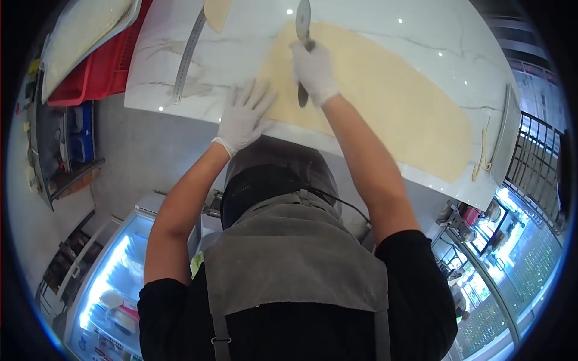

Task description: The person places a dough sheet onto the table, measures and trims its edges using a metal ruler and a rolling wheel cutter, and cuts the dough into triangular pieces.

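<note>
A wide, thin sheet of pale yellow dough (397,102) lies flat on the white marbled table (162,66). My right hand (315,71), in a white glove, is wrapped round the dark handle of a wheel cutter (303,19) over the left part of the sheet. The cutter's round metal blade points away from me; whether it touches the dough I cannot tell. My left hand (243,115), gloved too, lies with fingers spread at the sheet's left edge, near the front of the table. No object shows in it.
Left of the dough lie a metal ruler (188,63) and a smaller dough piece (217,13). A red crate (108,69) and a tray (81,42) stand at the far left. Thin dough strips (481,153) rest by the right edge. A lit display fridge (111,277) stands lower left.
</note>
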Motion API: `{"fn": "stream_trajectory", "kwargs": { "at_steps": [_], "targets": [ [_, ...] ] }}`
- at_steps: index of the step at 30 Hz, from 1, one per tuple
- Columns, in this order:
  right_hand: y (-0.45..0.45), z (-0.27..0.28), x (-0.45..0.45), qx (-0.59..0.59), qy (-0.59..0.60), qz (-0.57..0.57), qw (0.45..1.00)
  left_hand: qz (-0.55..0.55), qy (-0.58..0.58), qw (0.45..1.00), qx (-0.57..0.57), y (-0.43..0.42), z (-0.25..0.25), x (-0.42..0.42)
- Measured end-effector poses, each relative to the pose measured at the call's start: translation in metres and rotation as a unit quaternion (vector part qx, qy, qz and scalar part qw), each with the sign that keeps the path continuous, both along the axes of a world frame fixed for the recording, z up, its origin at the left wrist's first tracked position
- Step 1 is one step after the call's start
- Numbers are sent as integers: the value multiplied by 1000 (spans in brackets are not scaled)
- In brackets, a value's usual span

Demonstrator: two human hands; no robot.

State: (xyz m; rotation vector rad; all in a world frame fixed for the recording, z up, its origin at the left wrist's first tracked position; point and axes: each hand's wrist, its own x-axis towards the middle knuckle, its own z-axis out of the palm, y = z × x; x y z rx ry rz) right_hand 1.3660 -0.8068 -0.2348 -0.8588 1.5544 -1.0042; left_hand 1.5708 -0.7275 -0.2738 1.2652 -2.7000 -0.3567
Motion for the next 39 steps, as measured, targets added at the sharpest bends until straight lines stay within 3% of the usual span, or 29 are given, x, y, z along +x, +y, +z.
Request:
{"fn": "stream_trajectory", "kwargs": {
  "at_steps": [3,5,10,13,17,21,25,29,33,39],
  "targets": [
    [-29,-10,9,20,-8,5,1000,0,18,1000,-8,1,-11,11],
    [-46,-29,10,-38,87,4,995,1,27,1000,-9,-2,-17,21],
    [-66,-54,10,3,113,33,993,-19,92,996,0,-3,-23,40],
    [-68,-56,21,-12,190,-22,981,-22,125,992,6,-4,-26,41],
    [-83,-66,18,-19,246,-12,969,-38,143,989,-6,-6,-31,45],
    [-84,-68,18,-16,238,-18,971,-37,171,985,-11,-7,-33,44],
    [-78,-88,24,40,291,-35,955,-29,176,984,-18,-6,-32,43],
    [-43,-39,35,93,176,-29,980,-37,182,982,-13,-7,-33,44],
    [-2,-24,49,89,106,-50,989,-9,220,975,10,-5,-34,44],
    [44,-44,56,30,164,-63,984,4,217,976,19,-6,-31,38]
  ]
}}
